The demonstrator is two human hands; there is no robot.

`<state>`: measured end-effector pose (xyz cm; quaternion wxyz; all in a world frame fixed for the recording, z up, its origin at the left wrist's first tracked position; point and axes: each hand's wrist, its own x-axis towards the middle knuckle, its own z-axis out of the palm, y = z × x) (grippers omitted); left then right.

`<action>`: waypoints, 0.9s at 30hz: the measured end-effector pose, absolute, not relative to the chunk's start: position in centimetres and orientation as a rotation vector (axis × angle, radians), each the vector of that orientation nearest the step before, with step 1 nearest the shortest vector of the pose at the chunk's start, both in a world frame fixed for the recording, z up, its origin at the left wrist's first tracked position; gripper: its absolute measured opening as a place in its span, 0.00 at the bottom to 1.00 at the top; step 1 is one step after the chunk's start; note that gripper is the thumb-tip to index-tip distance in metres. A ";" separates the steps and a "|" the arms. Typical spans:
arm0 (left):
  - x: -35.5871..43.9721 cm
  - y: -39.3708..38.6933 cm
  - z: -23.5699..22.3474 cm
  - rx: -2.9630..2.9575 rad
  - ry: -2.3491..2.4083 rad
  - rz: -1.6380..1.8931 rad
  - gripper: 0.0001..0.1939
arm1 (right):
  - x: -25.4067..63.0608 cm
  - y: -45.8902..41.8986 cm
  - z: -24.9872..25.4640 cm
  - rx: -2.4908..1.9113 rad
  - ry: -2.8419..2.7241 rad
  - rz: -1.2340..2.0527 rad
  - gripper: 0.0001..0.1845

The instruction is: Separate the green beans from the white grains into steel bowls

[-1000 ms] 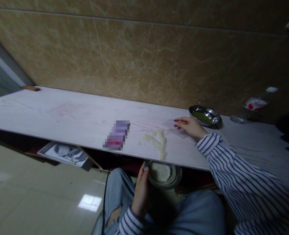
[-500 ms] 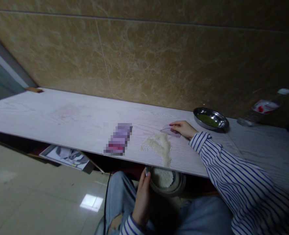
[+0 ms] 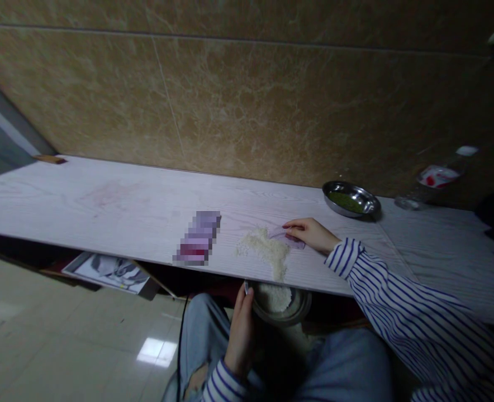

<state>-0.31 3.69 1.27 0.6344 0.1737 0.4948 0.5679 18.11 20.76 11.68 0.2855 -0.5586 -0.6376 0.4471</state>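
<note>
White grains that look like rice [image 3: 267, 248] lie in a loose pile on the pale wood-grain tabletop [image 3: 247, 195], with one arm of it reaching the front edge. My right hand [image 3: 312, 234] is closed on a thin, see-through purplish piece [image 3: 296, 243], whose exact kind I cannot make out. The far edge of that piece touches the grains. Below the table edge, my left hand [image 3: 242, 329] grips the left rim of a bowl [image 3: 304, 312], its thumb at the rim and its other fingers largely hidden. More white grains are inside the bowl.
A steel bowl [image 3: 373, 209] with small green contents stands at the back right, beside a clear plastic bottle [image 3: 437, 177]. Left of the pile lies a pixelated purple item [image 3: 199, 237]. An open drawer [image 3: 107, 272] juts out below the table; a tiled wall [image 3: 247, 100] rises behind.
My right hand has moved the purplish piece forward and left against the pile, and the grains are pushed closer to the front edge. My left hand stays on the bowl. The view has shifted slightly.
</note>
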 end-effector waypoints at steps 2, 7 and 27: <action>-0.4 3.7 1.3 0.410 1.136 1.298 0.24 | 18.3 20.2 11.9 -1.495 -1.714 1.195 0.10; -0.2 3.7 1.6 0.443 1.131 1.297 0.25 | 20.0 20.2 12.2 -1.539 -1.663 1.093 0.12; 0.6 3.8 3.6 0.355 1.080 1.274 0.24 | 20.9 16.7 11.7 -1.546 -1.591 1.064 0.13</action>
